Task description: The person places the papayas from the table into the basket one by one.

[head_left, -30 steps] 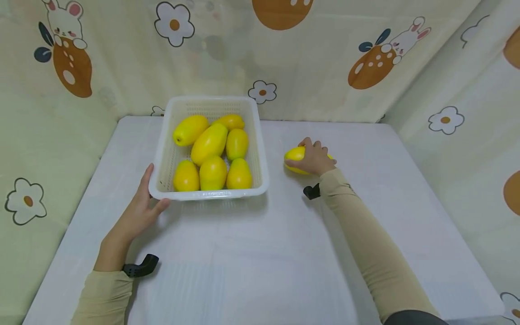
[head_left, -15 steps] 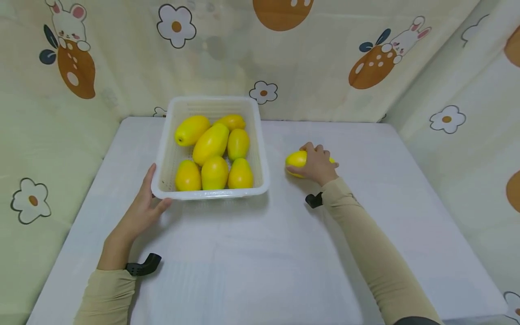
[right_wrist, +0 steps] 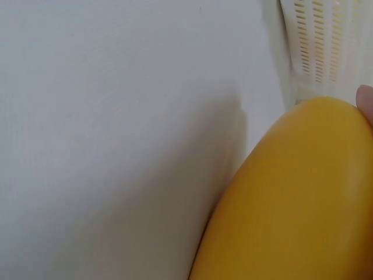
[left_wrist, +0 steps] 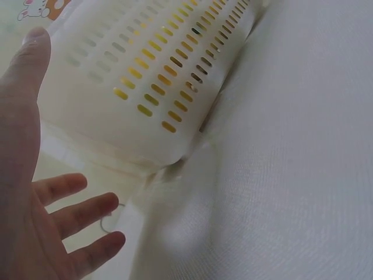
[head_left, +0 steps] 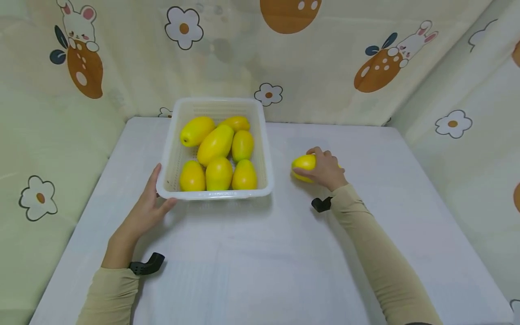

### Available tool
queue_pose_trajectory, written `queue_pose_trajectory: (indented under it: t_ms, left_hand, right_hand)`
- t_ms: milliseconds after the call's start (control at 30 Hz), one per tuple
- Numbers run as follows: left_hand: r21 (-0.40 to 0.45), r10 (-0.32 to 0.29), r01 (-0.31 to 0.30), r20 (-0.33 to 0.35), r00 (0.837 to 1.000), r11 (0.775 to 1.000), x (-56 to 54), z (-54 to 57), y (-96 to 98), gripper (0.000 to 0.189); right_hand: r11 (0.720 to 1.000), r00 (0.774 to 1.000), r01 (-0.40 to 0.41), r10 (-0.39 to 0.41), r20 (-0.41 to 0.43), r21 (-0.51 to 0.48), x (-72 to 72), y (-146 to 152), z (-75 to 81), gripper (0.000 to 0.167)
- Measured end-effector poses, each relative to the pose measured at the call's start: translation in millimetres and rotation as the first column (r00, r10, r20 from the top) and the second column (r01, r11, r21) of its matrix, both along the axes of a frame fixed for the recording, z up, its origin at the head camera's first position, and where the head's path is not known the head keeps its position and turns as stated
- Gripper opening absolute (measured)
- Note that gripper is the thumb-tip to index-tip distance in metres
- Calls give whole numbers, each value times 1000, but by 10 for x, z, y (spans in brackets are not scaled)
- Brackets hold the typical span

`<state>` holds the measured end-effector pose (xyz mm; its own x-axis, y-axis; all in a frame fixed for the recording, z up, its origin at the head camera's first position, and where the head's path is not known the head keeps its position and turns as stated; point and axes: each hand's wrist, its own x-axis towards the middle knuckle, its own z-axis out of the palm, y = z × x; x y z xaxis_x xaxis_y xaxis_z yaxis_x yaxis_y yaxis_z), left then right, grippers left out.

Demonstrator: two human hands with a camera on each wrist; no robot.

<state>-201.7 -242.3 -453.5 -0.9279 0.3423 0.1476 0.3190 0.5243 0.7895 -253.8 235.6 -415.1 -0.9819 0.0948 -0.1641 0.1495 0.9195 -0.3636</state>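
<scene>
A white plastic basket (head_left: pixel 215 195) stands at the back left of the table with several yellow mangoes (head_left: pixel 216 145) in it. At its front left corner is my left hand (head_left: pixel 140 214), thumb and fingers spread around the corner. In the left wrist view the fingers (left_wrist: pixel 84 214) are extended and apart from the slotted basket wall (left_wrist: pixel 111 99), while the thumb lies near the rim. To the right of the basket, my right hand (head_left: pixel 326 171) grips a single mango (head_left: pixel 304 163) from above, low over the table or on it. That mango (right_wrist: pixel 297 198) fills much of the right wrist view.
A white cloth covers the table (head_left: pixel 260 262). Behind it and along both sides hangs a cream curtain (head_left: pixel 227 58) printed with flowers and rabbits. Black wrist devices (head_left: pixel 147 264) are on both forearms.
My right hand has shifted slightly toward me with the mango in its grip. The left hand stays at the basket corner. The head view has turned a little to the left.
</scene>
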Motion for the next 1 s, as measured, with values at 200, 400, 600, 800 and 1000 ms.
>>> queue_pose_trajectory:
  t_ms: [200,400,600,800,1000]
  left_hand:
    - [-1,2,-2,-4,1000,1000,-11,10,6,101]
    - [-3,3,-3,6,1000,1000,-23,31,19,102]
    - [-5,6,-6,4,1000,1000,-18,35,10,102]
    - [22,-10,10,11,1000,1000,-12,33,3,99]
    - [22,-6,5,19,1000,1000,-7,19,-12,99]
  right_hand:
    - [999,1000,12,-12,-6,-31,56,68,-2,87]
    - [999,1000,15,-16,-25,-45,138,100,52,86]
    - [998,997,-5,1,-76,-57,213,118,186,85]
    - [997,987,7,-18,-158,-72,278,130,345,81]
    - [996,973,24,-43,-225,-89,348,83,559,79]
